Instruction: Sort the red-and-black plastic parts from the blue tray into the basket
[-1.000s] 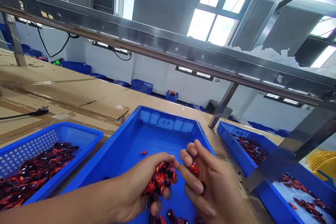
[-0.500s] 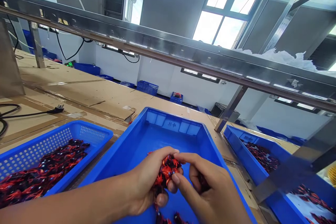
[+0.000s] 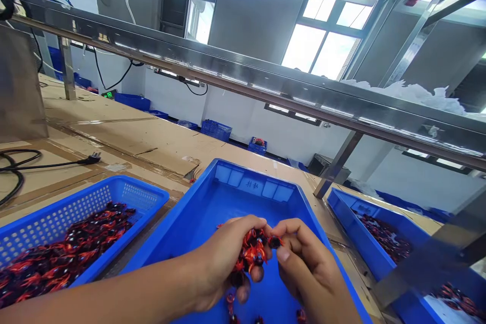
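My left hand (image 3: 217,259) is cupped around a handful of small glossy red-and-black plastic pieces (image 3: 253,254), their exact kind unclear. Close beside it, my right hand (image 3: 317,268) pinches one such piece (image 3: 275,242) between thumb and forefinger, just off the handful. Both hands are above a deep blue tray (image 3: 224,197). A few more of these pieces (image 3: 230,304) lie on the tray floor below my hands, partly cut off by the frame's lower edge.
On the left, a perforated blue basket (image 3: 146,197) holds a heap of the same pieces. Another blue tray (image 3: 343,207) with pieces stands right, behind a metal post (image 3: 337,164). A metal shelf beam (image 3: 235,63) crosses above the cardboard-covered table (image 3: 125,134). A black plug (image 3: 89,159) lies left.
My right hand has drawn slightly right, away from the handful, with one piece now visible at its fingertips. The whole view has shifted slightly right and down.
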A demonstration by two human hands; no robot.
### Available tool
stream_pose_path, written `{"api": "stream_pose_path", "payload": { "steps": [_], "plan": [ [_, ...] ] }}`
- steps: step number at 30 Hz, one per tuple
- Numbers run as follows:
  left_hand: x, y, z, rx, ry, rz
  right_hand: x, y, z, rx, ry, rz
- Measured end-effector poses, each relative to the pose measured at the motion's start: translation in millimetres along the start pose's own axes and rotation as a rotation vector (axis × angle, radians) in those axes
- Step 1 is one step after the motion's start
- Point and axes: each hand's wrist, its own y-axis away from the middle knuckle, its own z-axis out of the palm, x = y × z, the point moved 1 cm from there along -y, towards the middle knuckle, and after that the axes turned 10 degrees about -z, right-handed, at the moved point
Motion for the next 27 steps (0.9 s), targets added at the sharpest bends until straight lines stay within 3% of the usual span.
{"api": "stream_pose_path", "payload": {
  "steps": [5,12,15,19,21,24,27],
  "plan": [
    [4.6,2.8,-1.3,-0.040,-0.003,0.068,0.2,2.6,0.7,0.016,0.287,-0.207],
    [4.5,3.0,-1.4,-0.048,0.036,0.029,5.4,5.5,2.5,0.006,0.312,-0.223],
    [4.5,2.7,-2.2,-0.047,0.072,0.008,7.8,3.5,-2.7,0.027,0.115,-0.112],
    [3.6,3.2,-2.8,-0.086,0.117,-0.015,8.3,-4.8,-13.4,-0.026,-0.509,0.171],
    [2.0,2.7,-2.8,-0.089,0.123,-0.027,7.3,-8.1,-15.5,-0.083,-0.665,0.244],
    [-1.5,-1.0,-2.6,-0.066,0.109,-0.035,7.4,-7.4,-11.9,-0.092,-0.492,0.239],
    [-6.4,-7.6,-3.2,0.004,0.043,-0.045,6.8,-1.1,-3.8,-0.095,0.058,-0.082]
  ]
}}
